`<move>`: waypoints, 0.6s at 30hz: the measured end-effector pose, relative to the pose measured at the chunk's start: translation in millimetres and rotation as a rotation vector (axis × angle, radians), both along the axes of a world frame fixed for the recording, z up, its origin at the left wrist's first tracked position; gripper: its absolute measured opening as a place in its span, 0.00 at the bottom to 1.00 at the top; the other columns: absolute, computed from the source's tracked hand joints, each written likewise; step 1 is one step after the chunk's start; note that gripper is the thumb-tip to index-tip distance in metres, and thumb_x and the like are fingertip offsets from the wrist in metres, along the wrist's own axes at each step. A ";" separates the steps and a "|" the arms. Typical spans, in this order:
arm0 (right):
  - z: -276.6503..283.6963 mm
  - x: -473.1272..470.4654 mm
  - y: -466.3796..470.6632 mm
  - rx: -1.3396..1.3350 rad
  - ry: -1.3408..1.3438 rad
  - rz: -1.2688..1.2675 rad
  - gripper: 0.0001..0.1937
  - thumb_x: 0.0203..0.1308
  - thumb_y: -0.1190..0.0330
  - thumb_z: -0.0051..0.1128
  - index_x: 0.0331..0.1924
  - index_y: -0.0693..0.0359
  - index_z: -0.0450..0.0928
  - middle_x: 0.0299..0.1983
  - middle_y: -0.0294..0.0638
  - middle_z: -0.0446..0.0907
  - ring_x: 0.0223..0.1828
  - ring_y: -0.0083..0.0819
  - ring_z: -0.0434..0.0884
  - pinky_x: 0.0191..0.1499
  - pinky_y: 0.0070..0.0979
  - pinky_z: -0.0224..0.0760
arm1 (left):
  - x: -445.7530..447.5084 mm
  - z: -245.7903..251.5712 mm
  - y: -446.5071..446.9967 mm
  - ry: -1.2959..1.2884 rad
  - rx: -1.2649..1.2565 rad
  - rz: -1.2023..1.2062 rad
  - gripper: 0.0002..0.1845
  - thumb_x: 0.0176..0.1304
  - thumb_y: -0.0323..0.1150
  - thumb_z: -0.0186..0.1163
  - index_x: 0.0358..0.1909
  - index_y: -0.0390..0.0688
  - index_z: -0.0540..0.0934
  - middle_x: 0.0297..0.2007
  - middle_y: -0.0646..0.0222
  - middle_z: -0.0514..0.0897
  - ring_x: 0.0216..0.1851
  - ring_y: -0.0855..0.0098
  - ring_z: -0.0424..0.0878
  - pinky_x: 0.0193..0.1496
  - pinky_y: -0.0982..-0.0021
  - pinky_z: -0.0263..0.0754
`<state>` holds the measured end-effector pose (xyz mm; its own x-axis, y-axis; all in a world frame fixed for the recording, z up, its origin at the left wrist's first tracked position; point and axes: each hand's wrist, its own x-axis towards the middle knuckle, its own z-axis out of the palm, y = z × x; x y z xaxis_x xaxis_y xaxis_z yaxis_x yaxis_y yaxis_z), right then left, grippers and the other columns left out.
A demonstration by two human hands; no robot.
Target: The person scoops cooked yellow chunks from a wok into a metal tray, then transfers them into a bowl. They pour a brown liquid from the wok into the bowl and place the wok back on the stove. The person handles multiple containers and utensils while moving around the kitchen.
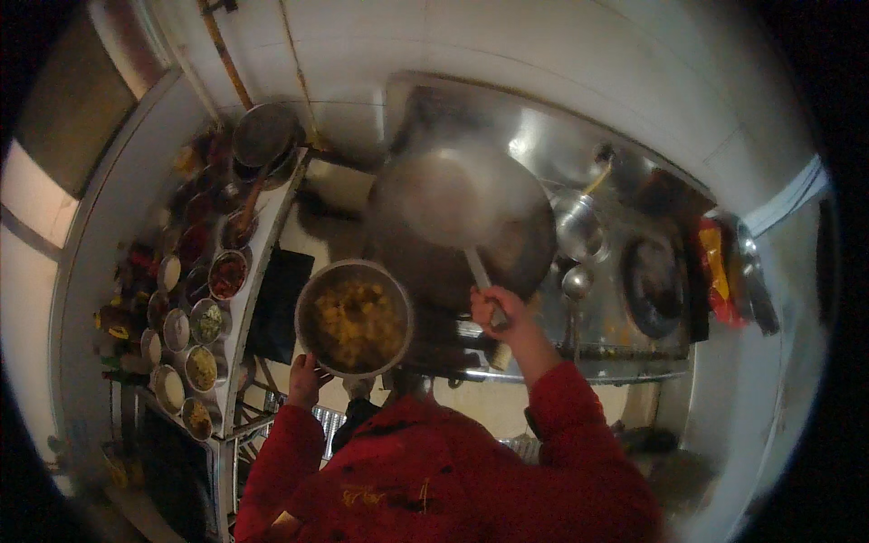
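My left hand [305,381] grips the lower left rim of a round metal pot [410,319]. Chunky yellow-brown food [356,322] covers the inside of this pot. In my right hand [501,312] is the handle [479,270] of a cooking utensil that reaches up over a large dark wok [533,237]. Thick steam [455,183] blurs the utensil's far end, so its kind and the wok's contents cannot be told. The pot is to the left of and nearer me than the wok.
Several bowls of ingredients, one with chopped greens [207,320], line the left counter [268,234]. A dark pan [265,136] sits at its far end. Right of the wok are a metal pot [577,224], a ladle [578,282] and a dark oval pan [653,285]. A red-and-yellow packet [718,271] is farther right.
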<state>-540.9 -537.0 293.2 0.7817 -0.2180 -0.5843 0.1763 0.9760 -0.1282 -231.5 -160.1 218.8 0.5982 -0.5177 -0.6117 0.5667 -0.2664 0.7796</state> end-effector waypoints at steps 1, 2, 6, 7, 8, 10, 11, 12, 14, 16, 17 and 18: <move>7.7 -3.6 1.2 -0.017 -0.038 0.020 0.05 0.63 0.70 0.59 0.35 0.60 0.74 0.25 0.32 0.73 0.20 0.22 0.74 0.23 0.22 0.71 | 0.1 0.0 -0.6 0.006 -0.001 0.001 0.18 0.78 0.46 0.51 0.53 0.41 0.72 0.48 0.60 0.82 0.46 0.61 0.84 0.49 0.57 0.84; 15.7 -6.2 1.1 -0.035 -0.075 0.042 0.05 0.63 0.70 0.60 0.35 0.60 0.75 0.26 0.32 0.74 0.21 0.21 0.74 0.24 0.22 0.72 | 1.2 -0.1 -1.6 0.013 -0.003 0.004 0.18 0.78 0.46 0.51 0.53 0.41 0.72 0.48 0.60 0.82 0.46 0.61 0.84 0.49 0.58 0.84; 51.6 -25.7 4.0 -0.299 0.187 -0.021 0.12 0.64 0.67 0.61 0.47 0.63 0.78 0.29 0.32 0.79 0.26 0.21 0.78 0.30 0.24 0.75 | 3.4 0.1 -4.4 0.034 0.003 0.032 0.21 0.77 0.49 0.52 0.55 0.40 0.72 0.49 0.59 0.82 0.46 0.61 0.85 0.50 0.58 0.84; 59.1 -32.2 3.0 -0.326 0.192 0.003 0.13 0.64 0.65 0.61 0.48 0.61 0.77 0.28 0.31 0.76 0.24 0.21 0.74 0.27 0.23 0.70 | 3.6 -0.4 -5.1 0.018 -0.006 0.017 0.21 0.77 0.49 0.52 0.55 0.40 0.72 0.49 0.58 0.83 0.46 0.60 0.85 0.50 0.57 0.84; 65.4 -39.9 0.2 -0.333 0.243 0.036 0.13 0.64 0.64 0.60 0.49 0.58 0.76 0.26 0.29 0.72 0.22 0.21 0.70 0.24 0.23 0.65 | 4.8 -0.8 -5.4 0.003 -0.014 0.002 0.22 0.78 0.49 0.52 0.56 0.39 0.72 0.50 0.58 0.83 0.46 0.60 0.85 0.50 0.57 0.84; 70.8 -57.0 -5.6 -0.357 0.324 0.027 0.12 0.65 0.62 0.60 0.48 0.56 0.76 0.24 0.28 0.69 0.20 0.22 0.67 0.22 0.23 0.61 | 5.5 -3.3 -6.5 -0.016 0.012 0.024 0.22 0.79 0.47 0.50 0.58 0.38 0.71 0.51 0.57 0.83 0.47 0.59 0.85 0.49 0.57 0.84; 70.9 -67.3 -9.1 -0.373 0.354 -0.015 0.12 0.65 0.61 0.60 0.47 0.56 0.76 0.23 0.28 0.69 0.20 0.22 0.68 0.22 0.23 0.62 | 5.6 -5.3 -7.6 -0.026 0.001 0.009 0.22 0.79 0.47 0.50 0.58 0.38 0.71 0.51 0.57 0.83 0.47 0.59 0.85 0.49 0.57 0.84; 70.6 -78.0 -14.4 -0.423 0.400 -0.025 0.11 0.65 0.61 0.60 0.45 0.56 0.76 0.23 0.28 0.70 0.20 0.23 0.69 0.22 0.24 0.63 | 6.7 -7.1 -7.7 -0.036 -0.010 -0.005 0.22 0.79 0.47 0.50 0.57 0.38 0.71 0.51 0.57 0.83 0.47 0.59 0.85 0.48 0.57 0.85; 71.0 -97.9 -28.4 -0.557 0.512 -0.011 0.09 0.65 0.61 0.60 0.42 0.56 0.77 0.23 0.29 0.71 0.21 0.24 0.72 0.23 0.24 0.65 | 7.8 -11.5 -9.4 -0.054 -0.014 -0.006 0.23 0.78 0.48 0.51 0.57 0.38 0.71 0.50 0.57 0.83 0.47 0.60 0.85 0.47 0.59 0.86; 80.5 -116.1 -46.2 -0.661 0.491 0.078 0.09 0.64 0.62 0.60 0.42 0.57 0.79 0.24 0.31 0.74 0.24 0.26 0.76 0.29 0.27 0.69 | 8.6 -15.2 -10.8 -0.039 -0.037 0.012 0.23 0.78 0.49 0.52 0.57 0.38 0.71 0.49 0.57 0.83 0.47 0.60 0.85 0.47 0.59 0.86; 89.8 -123.6 -55.9 -0.677 0.406 0.141 0.10 0.63 0.62 0.60 0.43 0.58 0.80 0.25 0.33 0.77 0.27 0.28 0.78 0.34 0.29 0.72 | 9.1 -16.3 -11.2 -0.039 -0.021 0.013 0.23 0.78 0.49 0.52 0.57 0.38 0.71 0.49 0.58 0.83 0.47 0.61 0.85 0.47 0.59 0.86; 98.6 -127.7 -63.8 -0.712 0.401 0.185 0.12 0.62 0.61 0.61 0.44 0.58 0.81 0.26 0.34 0.79 0.29 0.29 0.80 0.39 0.32 0.76 | 9.2 -17.6 -12.5 -0.003 -0.061 0.036 0.22 0.78 0.49 0.52 0.55 0.39 0.72 0.47 0.60 0.83 0.45 0.62 0.85 0.46 0.59 0.85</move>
<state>-668.5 -600.8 391.7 0.6031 -0.5289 -0.5971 -0.1687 0.6470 -0.7436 -222.3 -172.6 201.2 0.6185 -0.5321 -0.5781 0.5729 -0.1981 0.7953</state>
